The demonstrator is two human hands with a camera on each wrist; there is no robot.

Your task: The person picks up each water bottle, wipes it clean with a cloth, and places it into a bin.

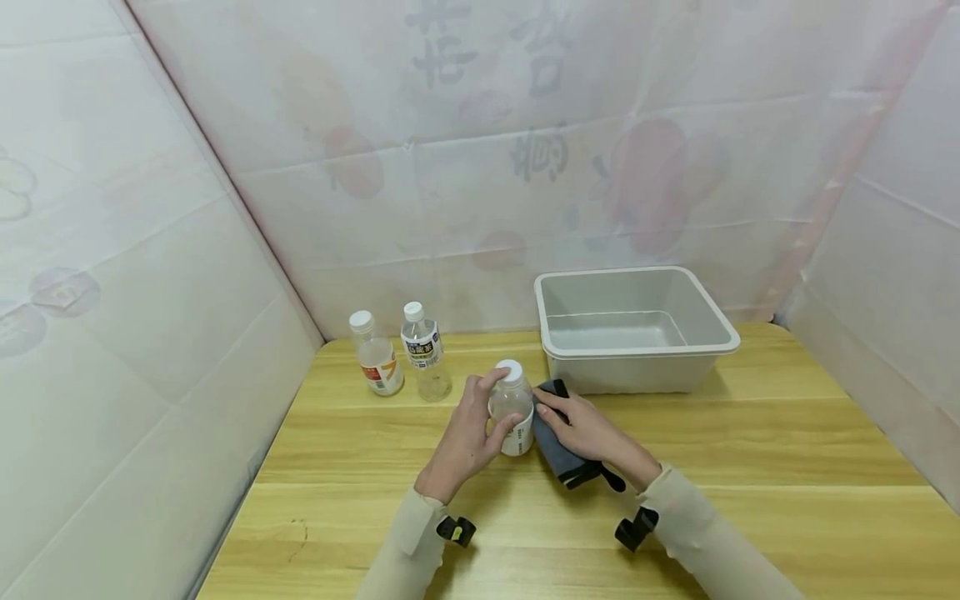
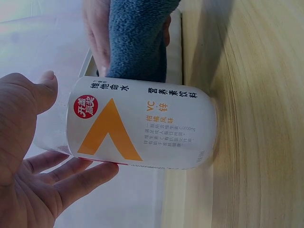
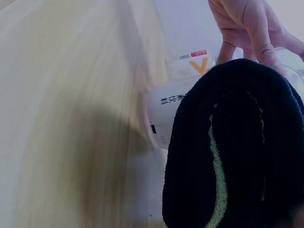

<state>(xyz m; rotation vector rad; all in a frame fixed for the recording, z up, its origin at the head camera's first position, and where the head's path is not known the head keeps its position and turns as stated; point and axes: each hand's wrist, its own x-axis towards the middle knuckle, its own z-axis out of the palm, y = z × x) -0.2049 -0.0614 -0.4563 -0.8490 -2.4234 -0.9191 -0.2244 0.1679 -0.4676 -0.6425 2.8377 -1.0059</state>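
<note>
The left hand point(image 1: 468, 433) curls around a small bottle point(image 1: 512, 408) standing upright on the wooden table point(image 1: 750, 450), while the right hand point(image 1: 588, 429) presses a grey cloth point(image 1: 555, 450) against its side; a grey tub point(image 1: 637, 329) and two more bottles point(image 1: 397, 354) stand behind. The left wrist view alone shows the bottle's point(image 2: 142, 126) label, an orange triangle with printed characters, and the cloth point(image 2: 135, 38) touching it. The right wrist view is mostly filled by the dark cloth point(image 3: 237, 147).
</note>
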